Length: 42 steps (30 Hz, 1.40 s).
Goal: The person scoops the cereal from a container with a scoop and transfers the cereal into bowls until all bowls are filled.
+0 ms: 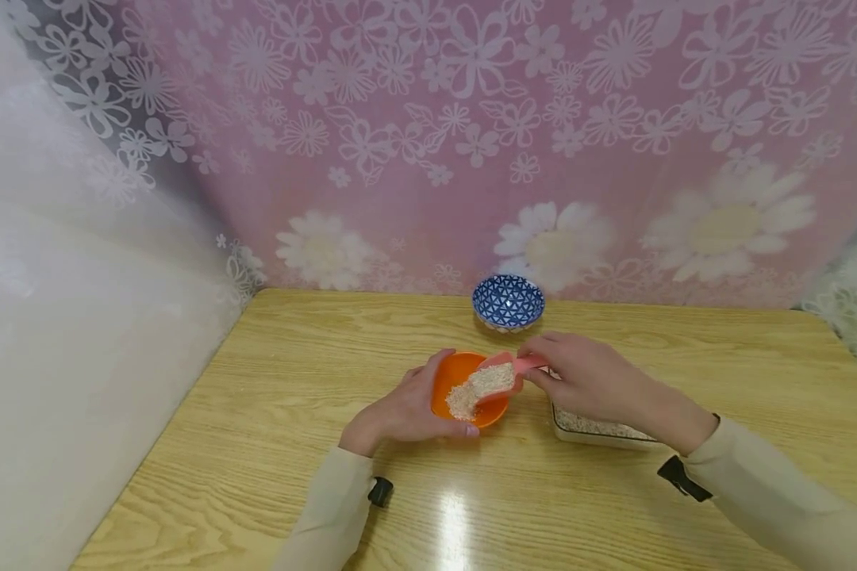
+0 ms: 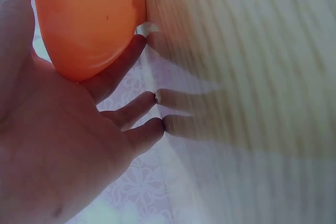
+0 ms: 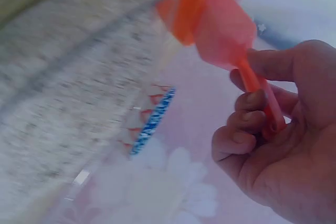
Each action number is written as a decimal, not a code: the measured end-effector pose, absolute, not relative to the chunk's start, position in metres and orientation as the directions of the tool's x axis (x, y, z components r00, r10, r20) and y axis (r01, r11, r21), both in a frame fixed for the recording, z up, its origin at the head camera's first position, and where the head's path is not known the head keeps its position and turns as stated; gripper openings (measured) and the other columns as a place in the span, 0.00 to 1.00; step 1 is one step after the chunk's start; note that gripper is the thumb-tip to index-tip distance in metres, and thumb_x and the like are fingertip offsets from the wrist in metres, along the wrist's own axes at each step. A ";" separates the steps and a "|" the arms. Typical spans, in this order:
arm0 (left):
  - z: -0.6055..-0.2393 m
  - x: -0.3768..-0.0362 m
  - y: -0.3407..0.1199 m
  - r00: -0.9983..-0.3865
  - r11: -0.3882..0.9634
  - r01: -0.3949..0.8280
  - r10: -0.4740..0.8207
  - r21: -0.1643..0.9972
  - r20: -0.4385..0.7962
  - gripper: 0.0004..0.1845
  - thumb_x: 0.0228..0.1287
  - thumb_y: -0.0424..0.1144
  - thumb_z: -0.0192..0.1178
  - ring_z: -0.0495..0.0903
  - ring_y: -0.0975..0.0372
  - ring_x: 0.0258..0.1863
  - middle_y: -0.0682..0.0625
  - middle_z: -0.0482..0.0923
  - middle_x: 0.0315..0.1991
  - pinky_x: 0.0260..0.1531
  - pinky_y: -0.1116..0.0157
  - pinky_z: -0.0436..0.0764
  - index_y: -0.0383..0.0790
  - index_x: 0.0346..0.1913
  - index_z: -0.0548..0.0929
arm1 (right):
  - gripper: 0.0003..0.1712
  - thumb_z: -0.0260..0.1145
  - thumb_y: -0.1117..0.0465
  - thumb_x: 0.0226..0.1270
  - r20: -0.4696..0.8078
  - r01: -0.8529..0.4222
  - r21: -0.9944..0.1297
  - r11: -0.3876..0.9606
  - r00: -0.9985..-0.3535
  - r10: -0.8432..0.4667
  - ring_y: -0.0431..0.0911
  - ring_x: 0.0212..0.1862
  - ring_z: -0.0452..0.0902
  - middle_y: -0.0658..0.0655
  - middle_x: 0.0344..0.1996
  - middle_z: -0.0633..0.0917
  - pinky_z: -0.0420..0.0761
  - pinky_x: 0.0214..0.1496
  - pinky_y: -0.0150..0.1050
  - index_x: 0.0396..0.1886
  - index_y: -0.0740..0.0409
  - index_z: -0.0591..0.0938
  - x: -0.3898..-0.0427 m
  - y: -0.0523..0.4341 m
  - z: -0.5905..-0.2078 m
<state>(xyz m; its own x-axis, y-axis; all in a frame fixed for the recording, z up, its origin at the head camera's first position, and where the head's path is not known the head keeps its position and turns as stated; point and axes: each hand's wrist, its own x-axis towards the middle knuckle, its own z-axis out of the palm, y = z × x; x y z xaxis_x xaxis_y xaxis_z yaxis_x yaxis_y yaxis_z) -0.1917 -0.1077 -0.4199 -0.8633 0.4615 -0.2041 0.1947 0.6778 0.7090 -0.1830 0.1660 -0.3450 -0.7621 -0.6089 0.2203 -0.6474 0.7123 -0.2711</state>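
An orange bowl (image 1: 455,369) stands on the table, and my left hand (image 1: 409,408) grips it from the left, thumb at the near side and index finger at the far side. In the left wrist view the other fingertips (image 2: 142,108) touch the table below the bowl (image 2: 89,19). My right hand (image 1: 591,382) holds a pink scoop (image 3: 226,30) by its handle. Over the bowl the scoop tilts down, with pale grains or flakes (image 1: 494,379) running from it onto a small heap (image 1: 461,402) inside.
Under my right forearm sits a rectangular container (image 1: 593,438) of the same pale grains, partly hidden. A blue and white patterned bowl (image 1: 509,303) stands at the table's back edge. Behind the wooden table (image 1: 278,357) hangs a pink flowered curtain (image 1: 414,214).
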 end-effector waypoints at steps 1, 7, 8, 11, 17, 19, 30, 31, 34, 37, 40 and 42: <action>-0.420 -0.192 -0.108 -0.863 0.677 0.198 0.463 0.709 -0.201 0.63 0.50 0.65 0.74 0.59 0.48 0.76 0.50 0.61 0.78 0.70 0.41 0.70 0.55 0.83 0.46 | 0.06 0.70 0.59 0.70 0.216 -0.655 -0.253 0.712 -0.756 -0.618 0.38 0.32 0.71 0.46 0.34 0.83 0.75 0.34 0.35 0.43 0.51 0.84 -0.183 0.164 -0.342; -0.420 -0.192 -0.107 -0.862 0.669 0.210 0.471 0.713 -0.188 0.63 0.51 0.63 0.75 0.56 0.47 0.78 0.50 0.60 0.79 0.72 0.41 0.67 0.53 0.83 0.46 | 0.05 0.71 0.60 0.67 0.205 -0.695 -0.170 0.699 -0.718 -0.664 0.37 0.30 0.72 0.47 0.32 0.81 0.75 0.29 0.32 0.36 0.51 0.81 -0.184 0.154 -0.324; -0.420 -0.192 -0.107 -0.862 0.670 0.208 0.470 0.713 -0.190 0.63 0.51 0.63 0.75 0.56 0.47 0.78 0.50 0.60 0.79 0.72 0.41 0.67 0.53 0.83 0.46 | 0.05 0.71 0.61 0.67 0.204 -0.698 -0.161 0.698 -0.715 -0.668 0.37 0.29 0.72 0.47 0.32 0.82 0.75 0.28 0.32 0.35 0.51 0.81 -0.184 0.153 -0.322; -0.419 -0.192 -0.106 -0.864 0.675 0.200 0.463 0.710 -0.196 0.63 0.50 0.63 0.75 0.55 0.47 0.79 0.50 0.59 0.80 0.72 0.40 0.66 0.54 0.83 0.46 | 0.05 0.72 0.61 0.66 0.198 -0.701 -0.129 0.701 -0.711 -0.675 0.37 0.29 0.73 0.48 0.32 0.83 0.75 0.27 0.32 0.39 0.52 0.83 -0.185 0.151 -0.318; -0.420 -0.193 -0.105 -0.866 0.683 0.196 0.457 0.704 -0.203 0.64 0.50 0.64 0.75 0.54 0.48 0.79 0.50 0.57 0.81 0.73 0.39 0.65 0.55 0.83 0.46 | 0.11 0.72 0.59 0.65 0.180 -0.685 -0.089 0.723 -0.725 -0.665 0.37 0.27 0.71 0.50 0.32 0.84 0.74 0.26 0.31 0.45 0.55 0.85 -0.185 0.153 -0.314; -0.420 -0.193 -0.106 -0.864 0.681 0.191 0.458 0.707 -0.207 0.64 0.49 0.65 0.75 0.55 0.48 0.79 0.49 0.57 0.81 0.72 0.39 0.66 0.55 0.83 0.46 | 0.12 0.71 0.60 0.65 0.190 -0.688 -0.104 0.718 -0.722 -0.665 0.37 0.28 0.72 0.50 0.34 0.86 0.74 0.27 0.31 0.47 0.55 0.85 -0.185 0.156 -0.316; -0.421 -0.195 -0.113 -0.861 0.668 0.186 0.464 0.720 -0.209 0.65 0.50 0.64 0.75 0.60 0.47 0.77 0.46 0.58 0.80 0.72 0.40 0.67 0.53 0.83 0.45 | 0.11 0.71 0.62 0.68 0.312 -0.662 -0.336 0.670 -0.750 -0.584 0.36 0.33 0.73 0.47 0.40 0.87 0.75 0.33 0.33 0.49 0.51 0.85 -0.184 0.196 -0.340; -0.420 -0.195 -0.113 -0.858 0.669 0.188 0.468 0.719 -0.212 0.65 0.50 0.64 0.75 0.59 0.47 0.78 0.47 0.56 0.81 0.73 0.40 0.66 0.53 0.83 0.45 | 0.11 0.71 0.63 0.67 0.332 -0.666 -0.354 0.657 -0.746 -0.578 0.35 0.33 0.72 0.46 0.39 0.86 0.75 0.32 0.32 0.49 0.52 0.85 -0.184 0.201 -0.343; -0.416 -0.194 -0.113 -0.854 0.677 0.201 0.475 0.708 -0.211 0.66 0.50 0.63 0.75 0.55 0.47 0.79 0.46 0.51 0.82 0.73 0.40 0.65 0.52 0.84 0.43 | 0.13 0.72 0.65 0.66 0.375 -0.669 -0.423 0.611 -0.743 -0.554 0.32 0.30 0.70 0.43 0.38 0.86 0.74 0.29 0.30 0.48 0.50 0.85 -0.181 0.215 -0.352; -0.410 -0.193 -0.113 -0.866 0.692 0.215 0.461 0.689 -0.193 0.65 0.50 0.66 0.74 0.54 0.47 0.79 0.45 0.49 0.82 0.72 0.40 0.67 0.56 0.84 0.43 | 0.15 0.72 0.67 0.65 0.397 -0.654 -0.482 0.583 -0.756 -0.520 0.31 0.24 0.65 0.41 0.35 0.85 0.69 0.24 0.29 0.48 0.47 0.85 -0.176 0.228 -0.358; -0.405 -0.193 -0.111 -0.884 0.686 0.235 0.445 0.689 -0.142 0.62 0.51 0.68 0.72 0.53 0.48 0.80 0.47 0.47 0.82 0.71 0.39 0.69 0.64 0.83 0.44 | 0.16 0.72 0.68 0.65 0.397 -0.625 -0.530 0.574 -0.780 -0.483 0.31 0.23 0.66 0.42 0.35 0.86 0.69 0.23 0.29 0.49 0.45 0.85 -0.171 0.242 -0.364; -0.402 -0.193 -0.107 -0.893 0.672 0.249 0.438 0.698 -0.103 0.59 0.53 0.68 0.71 0.53 0.50 0.80 0.50 0.46 0.82 0.71 0.40 0.68 0.68 0.82 0.45 | 0.16 0.72 0.67 0.66 0.390 -0.596 -0.547 0.587 -0.803 -0.452 0.32 0.22 0.67 0.43 0.34 0.86 0.69 0.24 0.29 0.49 0.44 0.85 -0.167 0.251 -0.368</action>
